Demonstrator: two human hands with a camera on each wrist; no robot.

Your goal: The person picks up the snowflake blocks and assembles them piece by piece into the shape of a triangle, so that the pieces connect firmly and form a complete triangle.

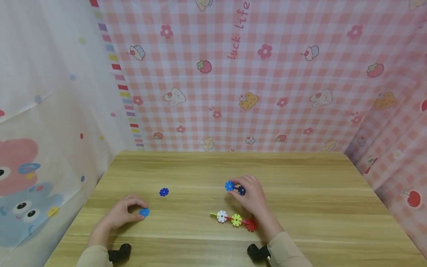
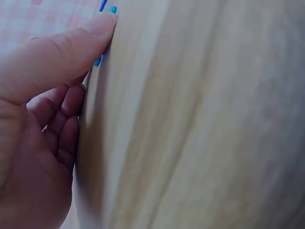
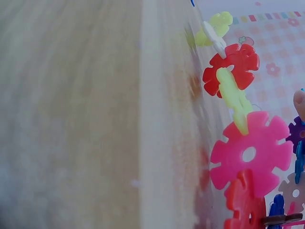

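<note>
On the left of the table, my left hand (image 1: 121, 214) pinches a light blue notched plastic disc (image 1: 144, 212) between thumb and fingers. The left wrist view shows its thumb over the disc, whose blue edge (image 2: 97, 61) peeks out. My right hand (image 1: 251, 193) holds up a linked piece with a light blue disc (image 1: 229, 186) and a dark blue disc (image 1: 241, 190). At the right wrist view's edge, a purple disc (image 3: 296, 134) and a greyish disc (image 3: 294, 192) show beside a fingertip; how they join is partly cut off.
Below the right hand lies a chain of notched discs, with a white disc (image 1: 221, 216), a yellow disc (image 1: 236, 220), a red disc (image 1: 251, 224) and a pink disc (image 3: 250, 153). A loose dark blue disc (image 1: 164, 191) lies on the wooden table (image 1: 186, 244).
</note>
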